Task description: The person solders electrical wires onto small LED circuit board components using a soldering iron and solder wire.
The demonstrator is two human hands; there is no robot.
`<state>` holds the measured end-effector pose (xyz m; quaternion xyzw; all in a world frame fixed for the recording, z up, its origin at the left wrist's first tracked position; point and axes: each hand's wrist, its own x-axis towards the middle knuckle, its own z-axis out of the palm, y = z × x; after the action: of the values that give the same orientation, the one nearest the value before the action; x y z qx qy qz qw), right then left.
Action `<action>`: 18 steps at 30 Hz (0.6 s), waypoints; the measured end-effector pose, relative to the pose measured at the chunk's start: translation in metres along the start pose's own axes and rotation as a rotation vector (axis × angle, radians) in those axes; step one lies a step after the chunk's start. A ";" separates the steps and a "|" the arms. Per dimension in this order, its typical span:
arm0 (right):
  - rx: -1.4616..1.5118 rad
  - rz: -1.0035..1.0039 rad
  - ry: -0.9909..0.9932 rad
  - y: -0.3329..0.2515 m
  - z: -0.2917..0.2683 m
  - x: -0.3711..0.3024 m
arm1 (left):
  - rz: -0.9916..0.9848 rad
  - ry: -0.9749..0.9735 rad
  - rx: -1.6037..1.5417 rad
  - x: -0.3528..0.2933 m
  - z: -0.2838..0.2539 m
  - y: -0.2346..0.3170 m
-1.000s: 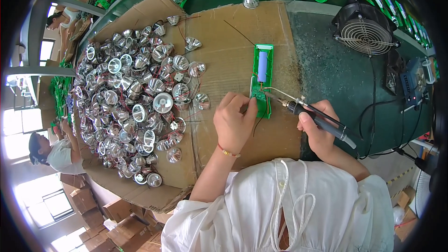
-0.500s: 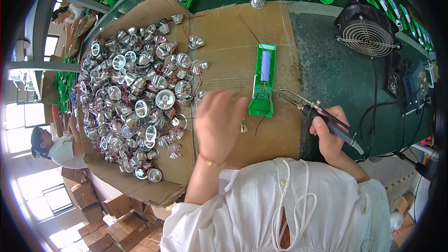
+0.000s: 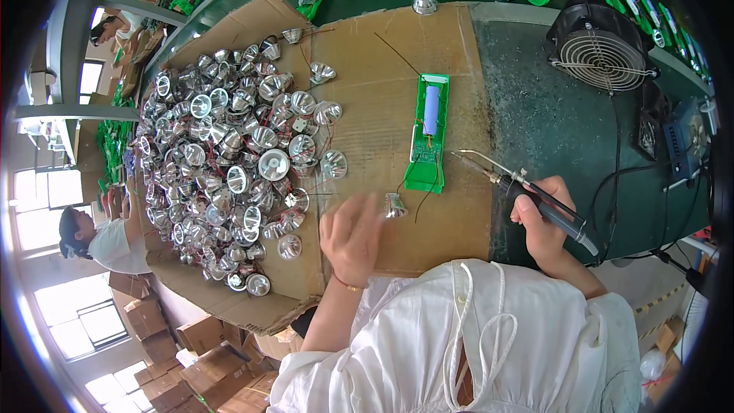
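Blurred at the fingers, my left hand [image 3: 350,241] sits in the head view over the cardboard [image 3: 367,122], near a small silvery reflector [image 3: 394,206]; I cannot tell whether it is open or closed. My right hand [image 3: 544,235] is wrapped around the grey handle of a soldering iron [image 3: 566,223], thumb along its side, the tip pointing toward the green housing [image 3: 424,182] but apart from it. That housing lies lengthwise on the cardboard between my hands, a violet cell [image 3: 431,111] and a circuit board [image 3: 426,154] inside. I judge it light and fairly stiff, probably plastic, best steadied by its long edges or its bare lower end, clear of the board and the thin wires, which look easy to snag or pull loose. The reflector, lying below it and seemingly joined by a fine lead, should be very light, smooth and slippery, quick to roll; I would pinch it by the rim. The iron I would only ever take by the handle, since its metal front may be hot.
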<state>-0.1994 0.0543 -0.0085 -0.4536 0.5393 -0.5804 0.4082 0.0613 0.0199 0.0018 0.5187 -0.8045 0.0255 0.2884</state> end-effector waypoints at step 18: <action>-0.092 -0.003 -0.118 -0.009 0.011 0.005 | -0.092 -0.075 -0.391 0.039 0.023 0.015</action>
<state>-0.1895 0.0475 0.0009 -0.5059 0.5397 -0.5280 0.4171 0.0266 -0.0133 0.0057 0.4896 -0.7799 -0.1636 0.3540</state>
